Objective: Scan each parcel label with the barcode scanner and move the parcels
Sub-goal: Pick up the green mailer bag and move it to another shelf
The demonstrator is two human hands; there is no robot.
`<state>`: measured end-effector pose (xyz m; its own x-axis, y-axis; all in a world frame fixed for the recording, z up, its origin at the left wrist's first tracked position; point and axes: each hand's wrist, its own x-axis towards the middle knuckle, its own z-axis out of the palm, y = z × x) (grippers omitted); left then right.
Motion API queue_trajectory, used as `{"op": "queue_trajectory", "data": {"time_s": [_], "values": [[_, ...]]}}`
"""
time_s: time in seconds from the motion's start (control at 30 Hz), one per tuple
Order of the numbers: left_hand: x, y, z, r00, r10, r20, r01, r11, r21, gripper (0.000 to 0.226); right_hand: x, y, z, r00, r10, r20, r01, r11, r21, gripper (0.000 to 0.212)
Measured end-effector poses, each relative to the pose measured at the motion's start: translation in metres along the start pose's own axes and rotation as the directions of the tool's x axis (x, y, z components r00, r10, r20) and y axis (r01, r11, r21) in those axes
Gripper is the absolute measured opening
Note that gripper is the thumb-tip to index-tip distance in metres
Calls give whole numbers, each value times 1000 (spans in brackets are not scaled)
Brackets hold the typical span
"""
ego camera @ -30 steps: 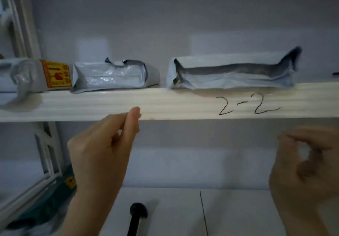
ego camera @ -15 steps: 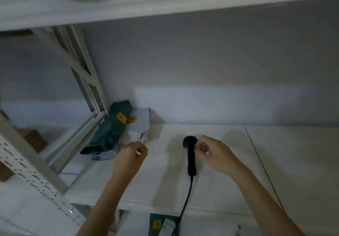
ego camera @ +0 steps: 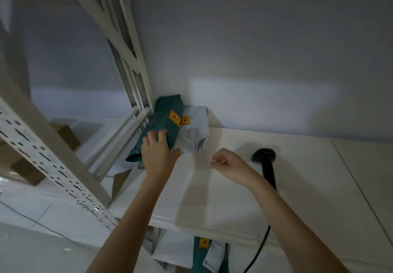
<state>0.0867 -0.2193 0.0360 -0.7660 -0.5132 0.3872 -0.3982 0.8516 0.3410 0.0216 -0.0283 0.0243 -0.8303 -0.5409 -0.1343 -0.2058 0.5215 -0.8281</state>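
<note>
The green parcel (ego camera: 164,128) lies at the back left corner of the white shelf (ego camera: 297,187), against the rack upright, with a grey parcel (ego camera: 195,132) touching its right side. We record the left hand (ego camera: 158,152) laid flat on the green parcel's near end, grip spread apart. Further right, the right hand (ego camera: 228,165) hovers loosely curled, holding nothing, beside the barcode scanner (ego camera: 265,162) lying on the shelf.
</note>
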Motion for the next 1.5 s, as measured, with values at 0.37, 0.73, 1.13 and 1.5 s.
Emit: {"op": "queue_trajectory", "data": {"time_s": [0.37, 0.73, 1.13, 1.5], "values": [[55, 4, 39, 979, -162, 124, 91, 891, 445, 96, 76, -30, 38, 977, 97, 192, -139, 966, 218, 8], [69, -8, 27, 997, -45, 65, 10, 886, 464, 43, 86, -32, 34, 961, 182, 209, -229, 946, 228, 25], [70, -17, -65, 997, -81, -6, 59, 779, -625, 21, 81, -50, 51, 991, 83, 103, -132, 622, 772, 34], [42, -34, -15, 747, 199, 634, 521, 416, -745, 30, 24, -8, 38, 983, 116, -140, 67, 485, 872, 50]]}}
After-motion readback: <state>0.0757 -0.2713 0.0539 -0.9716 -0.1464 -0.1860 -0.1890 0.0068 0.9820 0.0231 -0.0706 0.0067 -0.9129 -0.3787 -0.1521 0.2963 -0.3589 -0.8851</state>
